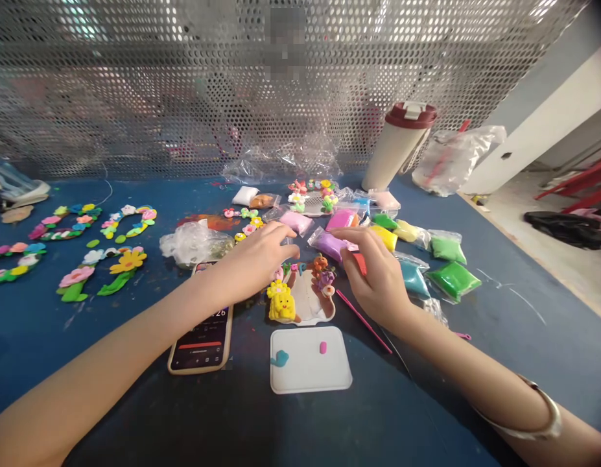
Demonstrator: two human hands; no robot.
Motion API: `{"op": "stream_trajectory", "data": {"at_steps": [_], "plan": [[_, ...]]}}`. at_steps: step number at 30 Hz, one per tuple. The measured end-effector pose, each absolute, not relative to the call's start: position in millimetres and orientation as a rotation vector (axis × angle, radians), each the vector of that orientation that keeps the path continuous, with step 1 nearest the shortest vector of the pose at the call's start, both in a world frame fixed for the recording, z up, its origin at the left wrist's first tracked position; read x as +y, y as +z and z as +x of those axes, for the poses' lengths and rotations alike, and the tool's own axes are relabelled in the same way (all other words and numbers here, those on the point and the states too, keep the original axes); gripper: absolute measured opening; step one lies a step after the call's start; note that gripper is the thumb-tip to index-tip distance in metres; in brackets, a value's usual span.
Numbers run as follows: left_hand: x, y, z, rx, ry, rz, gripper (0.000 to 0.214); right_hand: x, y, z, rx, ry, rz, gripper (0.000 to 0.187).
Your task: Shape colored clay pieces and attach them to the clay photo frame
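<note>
My left hand [261, 254] reaches over the blue table, fingers bent and close together at the top edge of a white clay plaque [307, 305]. The plaque carries a yellow figure [281, 303] and small orange and purple clay pieces [323, 272]. Whether the fingertips pinch anything is hidden. My right hand [375, 272] hovers just right of the plaque, fingers curled on a small red piece [360, 263]. A thin pink stick [363, 321] lies under that wrist. A white tray [310, 373] with a blue bit and a pink bit sits in front.
Bags of coloured clay [453, 279] spread right and behind the hands. A phone [203, 337] lies under my left forearm. Clay flower garlands [86, 259] cover the left. A cream tumbler [397, 146] and plastic bags [450, 159] stand by the perforated metal screen [183, 84].
</note>
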State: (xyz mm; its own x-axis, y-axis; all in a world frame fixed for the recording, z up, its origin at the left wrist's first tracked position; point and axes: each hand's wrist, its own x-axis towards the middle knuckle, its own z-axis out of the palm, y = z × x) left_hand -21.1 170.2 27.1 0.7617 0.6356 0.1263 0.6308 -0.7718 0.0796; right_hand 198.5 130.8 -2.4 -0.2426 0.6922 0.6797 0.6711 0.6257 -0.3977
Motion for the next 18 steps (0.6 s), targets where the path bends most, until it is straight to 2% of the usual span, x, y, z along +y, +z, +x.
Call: {"op": "stream_trajectory", "data": {"at_steps": [7, 18], "plan": [[205, 11, -19, 0.888, 0.185, 2.891, 0.045, 132, -8, 201, -2.007, 0.039, -1.049, 0.023], [209, 3, -15, 0.865, 0.219, 2.799, 0.043, 134, -12, 201, -2.034, 0.06, -1.068, 0.02]]}}
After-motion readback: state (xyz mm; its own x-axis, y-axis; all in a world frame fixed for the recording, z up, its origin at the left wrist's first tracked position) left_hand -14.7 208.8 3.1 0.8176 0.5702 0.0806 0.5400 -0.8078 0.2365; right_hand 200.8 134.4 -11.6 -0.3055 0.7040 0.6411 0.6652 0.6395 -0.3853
